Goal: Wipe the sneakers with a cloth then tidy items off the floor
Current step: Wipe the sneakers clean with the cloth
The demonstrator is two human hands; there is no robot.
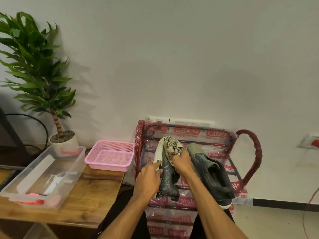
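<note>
The right hand (181,163) has its grip clenched round a bunched, patterned cloth (172,146), which it presses onto the toe of a black-and-white sneaker (168,180). The left hand (149,178) steadies that same shoe from the side, grasping it with the thumb on the dark upper and the fingers lying along the pale sole edge. The sneaker points away from the person, toe up, and rests on a red shoe rack (251,152) wrapped in printed plastic.

Just beside the right forearm, on the same rack, lies a grey sneaker (212,173), toe towards the wall, its heel hanging near the front rail. The two shoes sit close, with the right wrist between them.

To the left stands a wooden tabletop (89,192). On its far corner, nearest the rack, sits a pink basket (107,165), and next to that a long clear box (74,173) with red clips. Behind the box is a leafy plant (34,66) in a white pot (69,144). A plain pale wall (189,57) backs everything, with a socket (310,142) low on the right above the light floor (276,221).
</note>
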